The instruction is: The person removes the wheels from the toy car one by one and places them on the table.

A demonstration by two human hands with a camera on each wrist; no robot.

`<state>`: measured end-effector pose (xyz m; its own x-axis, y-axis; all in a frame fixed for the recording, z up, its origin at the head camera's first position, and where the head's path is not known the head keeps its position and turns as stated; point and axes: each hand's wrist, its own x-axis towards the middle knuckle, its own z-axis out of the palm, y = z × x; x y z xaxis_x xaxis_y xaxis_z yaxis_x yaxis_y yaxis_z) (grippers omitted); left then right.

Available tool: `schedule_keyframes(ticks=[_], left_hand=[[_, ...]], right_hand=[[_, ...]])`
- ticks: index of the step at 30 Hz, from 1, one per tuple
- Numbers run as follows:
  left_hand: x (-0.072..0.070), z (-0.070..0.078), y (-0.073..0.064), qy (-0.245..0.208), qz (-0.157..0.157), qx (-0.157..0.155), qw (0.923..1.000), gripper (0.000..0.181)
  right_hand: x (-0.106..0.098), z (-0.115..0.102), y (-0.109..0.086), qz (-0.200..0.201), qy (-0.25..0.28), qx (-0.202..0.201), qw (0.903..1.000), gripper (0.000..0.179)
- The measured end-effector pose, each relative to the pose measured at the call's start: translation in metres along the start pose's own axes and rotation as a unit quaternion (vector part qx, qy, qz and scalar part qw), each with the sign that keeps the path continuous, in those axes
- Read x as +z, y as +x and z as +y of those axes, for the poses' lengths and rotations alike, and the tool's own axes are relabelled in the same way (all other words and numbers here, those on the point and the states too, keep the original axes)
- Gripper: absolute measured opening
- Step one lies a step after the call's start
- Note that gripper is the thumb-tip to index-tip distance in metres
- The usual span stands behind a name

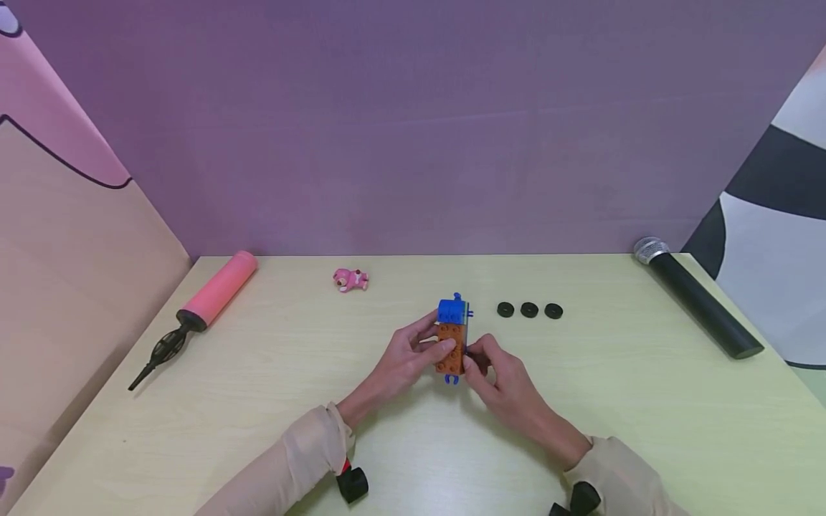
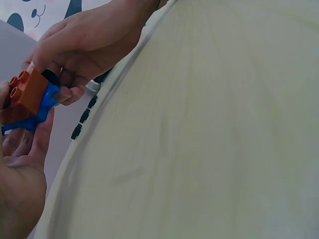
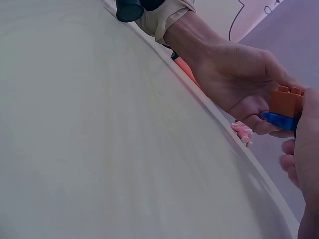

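My left hand (image 1: 409, 352) grips a toy vehicle (image 1: 451, 340) from its left side, thumb on top. The vehicle has an orange studded brick (image 2: 31, 94) on a blue base (image 3: 280, 120), and a blue rounded block (image 1: 453, 311) at its far end. On the vehicle's right side, my right hand (image 1: 506, 387) pinches a black wheel (image 2: 50, 76) against the base, near the end closer to me. Fingers hide most of that wheel. Several blue pegs stick out of the base, one beside the blue block. Both hands hold the vehicle above the table.
Three black wheels (image 1: 529, 309) lie in a row right of the vehicle. A pink bear figure (image 1: 351, 279) lies at the back. At the left is a pink hand pump (image 1: 219, 290) with a black nozzle; a black microphone (image 1: 700, 299) lies at the right edge of the table (image 1: 290, 322).
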<state>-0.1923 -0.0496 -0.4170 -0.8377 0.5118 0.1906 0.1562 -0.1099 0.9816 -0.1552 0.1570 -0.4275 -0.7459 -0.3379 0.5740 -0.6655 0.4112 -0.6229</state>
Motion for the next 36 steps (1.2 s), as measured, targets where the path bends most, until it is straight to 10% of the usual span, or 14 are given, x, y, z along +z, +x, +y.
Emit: schedule_keyframes(ticks=[10, 36], left_hand=[[-0.002, -0.003, 0.0, -0.004, 0.016, 0.017, 0.9997, 0.064], [-0.001, -0.002, -0.002, -0.005, 0.001, -0.001, 1.0, 0.065]], right_hand=[[-0.002, 0.0, -0.002, -0.011, 0.04, 0.06, 0.9973, 0.018], [-0.005, 0.01, 0.001, -0.015, -0.009, -0.066, 0.9977, 0.018]])
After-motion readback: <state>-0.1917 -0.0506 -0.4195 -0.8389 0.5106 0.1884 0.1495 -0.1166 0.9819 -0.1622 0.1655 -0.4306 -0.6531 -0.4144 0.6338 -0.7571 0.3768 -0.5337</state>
